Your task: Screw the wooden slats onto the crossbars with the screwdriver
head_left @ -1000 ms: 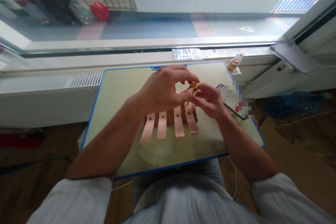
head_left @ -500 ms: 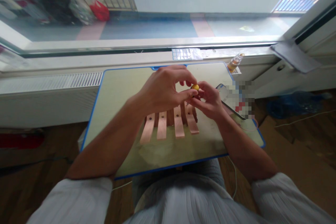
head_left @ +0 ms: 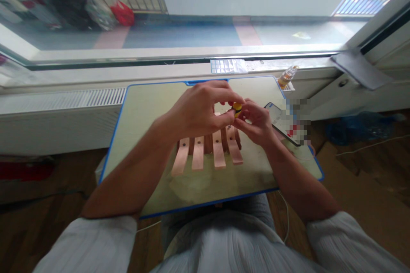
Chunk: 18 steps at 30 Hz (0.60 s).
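Both hands meet above a wooden assembly of several slats (head_left: 208, 153) on a lap tray (head_left: 144, 106) with a blue rim. My left hand (head_left: 200, 111) pinches a small yellow-topped tool (head_left: 237, 108) with thumb and fingers. My right hand (head_left: 256, 121) grips the same tool from the right side, its fingertips touching those of the left. The tool's lower end is hidden behind the fingers, just above the rightmost slat.
A phone (head_left: 282, 121) lies on the tray's right side. A small amber bottle (head_left: 286, 76) stands at the far right corner, with a blister pack (head_left: 228, 66) on the window sill behind. A radiator grille (head_left: 64, 100) runs to the left.
The fingers have shifted slightly around the yellow-topped tool, which turned a little between them. The hands and the slats stay in the same place.
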{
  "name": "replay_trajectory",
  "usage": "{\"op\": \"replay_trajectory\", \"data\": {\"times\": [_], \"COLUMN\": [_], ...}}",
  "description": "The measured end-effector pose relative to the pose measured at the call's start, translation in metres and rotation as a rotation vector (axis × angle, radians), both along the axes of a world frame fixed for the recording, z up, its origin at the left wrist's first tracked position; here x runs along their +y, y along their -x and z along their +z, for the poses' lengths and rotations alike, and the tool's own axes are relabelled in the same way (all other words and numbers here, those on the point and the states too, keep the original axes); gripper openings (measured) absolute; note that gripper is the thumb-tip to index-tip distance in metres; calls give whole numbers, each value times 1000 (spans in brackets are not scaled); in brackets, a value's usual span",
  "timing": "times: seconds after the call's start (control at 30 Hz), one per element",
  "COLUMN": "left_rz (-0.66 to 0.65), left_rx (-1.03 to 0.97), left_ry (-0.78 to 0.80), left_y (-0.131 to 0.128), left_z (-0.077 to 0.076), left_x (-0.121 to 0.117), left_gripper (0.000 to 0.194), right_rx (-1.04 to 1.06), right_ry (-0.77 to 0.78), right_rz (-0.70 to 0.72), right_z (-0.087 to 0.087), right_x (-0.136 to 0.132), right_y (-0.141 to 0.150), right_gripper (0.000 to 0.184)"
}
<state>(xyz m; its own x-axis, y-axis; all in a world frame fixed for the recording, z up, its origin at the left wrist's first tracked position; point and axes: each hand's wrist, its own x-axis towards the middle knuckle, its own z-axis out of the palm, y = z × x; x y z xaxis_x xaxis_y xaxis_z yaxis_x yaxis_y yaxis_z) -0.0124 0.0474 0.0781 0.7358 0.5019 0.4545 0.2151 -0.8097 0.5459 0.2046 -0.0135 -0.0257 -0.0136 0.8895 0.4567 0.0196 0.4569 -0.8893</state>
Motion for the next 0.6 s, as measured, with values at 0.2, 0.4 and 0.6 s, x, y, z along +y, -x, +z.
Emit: {"op": "replay_trajectory", "data": {"times": [0.2,0.4,0.6], "left_rz": [72,65,32], "left_rx": [-16,-56,-45], "left_ry": [19,18,17], "left_y": [-3,-5,-4], "left_z": [-2,-5,-2], "left_x": [0,-1,-1], "left_gripper": [21,15,17], "right_rx": [8,-6,20], "right_ry": [27,19,29], "right_rz": [9,0,32], "right_z": [-4,-1,1], "right_x": [-1,-3,-2], "right_y": [1,3,0], "right_gripper": [32,35,28]}}
